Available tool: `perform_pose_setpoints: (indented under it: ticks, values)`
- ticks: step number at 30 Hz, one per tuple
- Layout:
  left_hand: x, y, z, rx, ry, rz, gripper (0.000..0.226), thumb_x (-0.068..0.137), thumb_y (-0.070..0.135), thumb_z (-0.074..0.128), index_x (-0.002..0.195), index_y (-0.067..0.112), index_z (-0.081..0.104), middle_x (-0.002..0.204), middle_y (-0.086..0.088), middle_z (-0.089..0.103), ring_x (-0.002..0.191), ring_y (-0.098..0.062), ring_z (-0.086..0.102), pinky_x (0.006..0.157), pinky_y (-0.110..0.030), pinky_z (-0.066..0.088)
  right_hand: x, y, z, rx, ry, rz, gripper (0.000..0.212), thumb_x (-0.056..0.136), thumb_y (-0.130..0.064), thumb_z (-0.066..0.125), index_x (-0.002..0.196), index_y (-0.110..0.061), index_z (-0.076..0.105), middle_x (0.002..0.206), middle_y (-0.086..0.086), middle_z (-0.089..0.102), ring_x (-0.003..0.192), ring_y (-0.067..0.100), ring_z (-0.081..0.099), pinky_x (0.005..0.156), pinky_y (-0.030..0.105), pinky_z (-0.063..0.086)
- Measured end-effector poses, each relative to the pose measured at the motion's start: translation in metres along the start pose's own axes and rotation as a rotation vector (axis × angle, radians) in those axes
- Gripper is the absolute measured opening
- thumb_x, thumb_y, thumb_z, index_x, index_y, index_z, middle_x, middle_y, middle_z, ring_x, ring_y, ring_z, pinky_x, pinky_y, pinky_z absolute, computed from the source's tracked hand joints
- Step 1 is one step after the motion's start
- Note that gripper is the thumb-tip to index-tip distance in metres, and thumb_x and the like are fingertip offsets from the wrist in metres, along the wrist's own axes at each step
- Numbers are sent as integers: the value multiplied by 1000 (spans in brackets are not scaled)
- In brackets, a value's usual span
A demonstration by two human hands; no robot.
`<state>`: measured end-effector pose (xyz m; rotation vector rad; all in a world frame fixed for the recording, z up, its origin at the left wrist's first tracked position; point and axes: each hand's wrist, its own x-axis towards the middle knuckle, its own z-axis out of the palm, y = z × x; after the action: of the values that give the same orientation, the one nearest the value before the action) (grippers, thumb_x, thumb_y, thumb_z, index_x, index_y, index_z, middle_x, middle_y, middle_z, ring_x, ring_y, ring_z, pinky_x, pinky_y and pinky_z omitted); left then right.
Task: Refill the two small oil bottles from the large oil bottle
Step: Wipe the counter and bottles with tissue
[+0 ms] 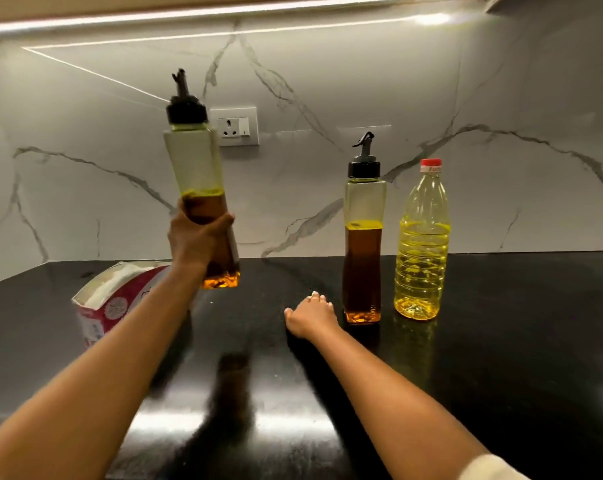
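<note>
Left hand: your left hand [198, 237] is at about 10 o'clock from the middle of the view. Its fingers and thumb are wrapped tight round the waist of the lifted small bottle [196, 168].
Lifted small bottle: you hold it clear of the counter [518, 341], close to upright with a slight lean. Its black pourer cap is on. Dark oil fills about the lower half, and the upper half is clear.
Right hand: your right hand [312, 315] is low over the counter near the middle of the view, palm down with its fingers relaxed, gripping nothing. You cannot tell whether it touches the surface.
Standing small bottle: the standing small bottle [362, 258] is upright on the counter at 3 o'clock from your right hand, just beside it and apart from it. It is capped and holds dark oil to about mid-height.
Large oil bottle: the large oil bottle [421, 244] stands at 3 o'clock from the standing small bottle, close beside it. It has a red cap and pale yellow oil up to roughly its middle.
Carton: a pink-and-white carton [116, 299] sits tilted at 8 o'clock from the lifted small bottle, partly behind your left forearm.
Wall socket: the wall socket [236, 126] is on the marble wall [327, 81], at 3 o'clock from the lifted small bottle's cap.
</note>
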<state>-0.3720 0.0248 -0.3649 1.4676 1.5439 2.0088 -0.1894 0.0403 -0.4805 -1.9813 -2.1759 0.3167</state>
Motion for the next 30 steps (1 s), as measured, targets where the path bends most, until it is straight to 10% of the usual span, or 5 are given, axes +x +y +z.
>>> perform_pose_setpoints:
  ticks: [8,15,22,30]
  values:
    - [22,-6,-28,-12,49,-52,54,66,32,83,112,23,57,105,0,65,98,-24,63,93,-45,52,13,-90,26,-61,-126,-312,74,97,-52,28,149,-1,13,158,14,10,145,28,12,117,42,7]
    - [16,-18,-52,7,25,-67,61,68,37,83,119,22,53,113,-3,64,104,-24,62,95,-48,50,39,-5,-6,12,-5,180,80,96,-57,27,149,2,14,158,13,10,145,27,11,118,39,8]
    - [9,-8,-69,24,35,-52,68,65,41,84,123,21,54,115,-4,64,105,-25,62,94,-50,50,-5,-99,31,29,-118,-220,76,97,-54,26,150,-1,11,158,13,9,146,27,9,117,42,5]
    - [-15,-3,-77,-22,22,-71,56,67,35,84,114,25,54,107,0,64,100,-24,62,95,-48,51,-23,-31,9,44,-17,41,82,96,-59,24,149,2,10,158,14,7,146,28,7,118,40,6]
